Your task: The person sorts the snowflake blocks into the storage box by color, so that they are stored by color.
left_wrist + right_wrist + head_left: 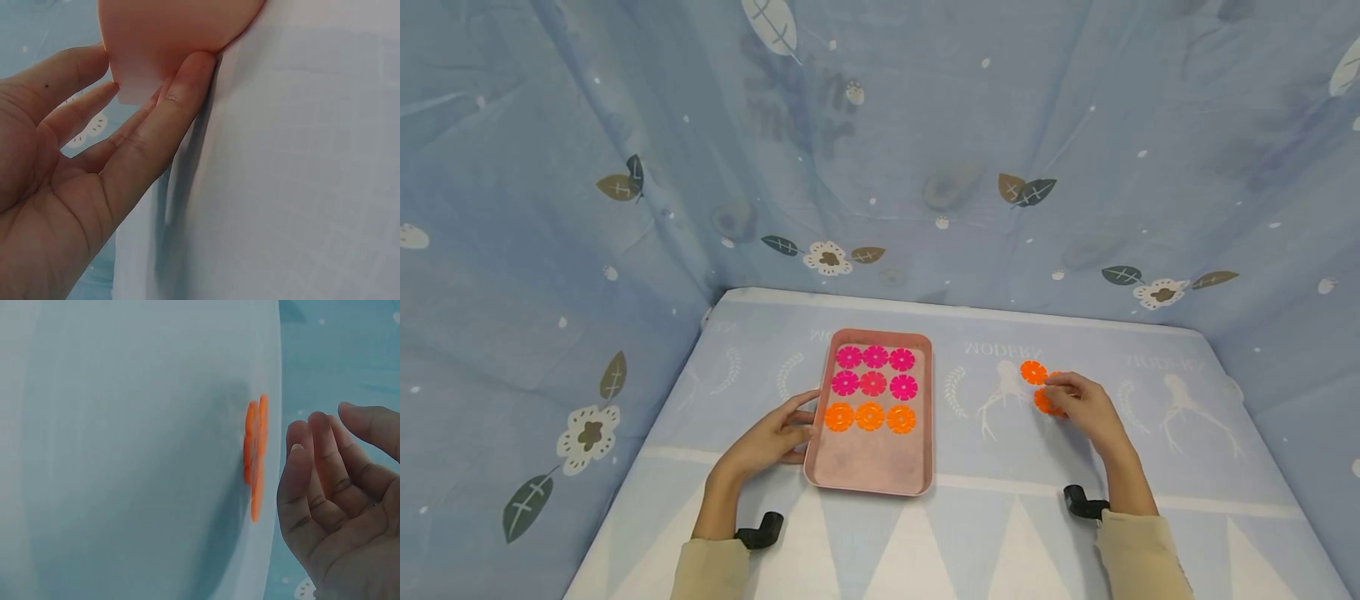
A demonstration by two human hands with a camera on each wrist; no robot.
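Note:
A pink tray point(868, 467) lies on the table with rows of flower-shaped plastic discs in it: magenta discs point(876, 357), a pinkish-red disc point(873, 383) and orange discs point(870, 417). Along the tray's left wall rests my left hand point(767, 437), its extended fingers touching the side; the left wrist view shows those fingertips point(194, 69) against the wall. To the right, loose orange discs point(1033, 372) lie on the cloth. Over them hovers my right hand point(1086, 408), partly covering them. Its fingers are loosely bent with nothing between them, beside the discs point(253, 456) in the right wrist view.
A pale patterned cloth point(985, 467) covers the table. Blue printed fabric point(910, 150) hangs along the back and both sides. Each wrist wears a black camera mount point(760, 531), close above the table.

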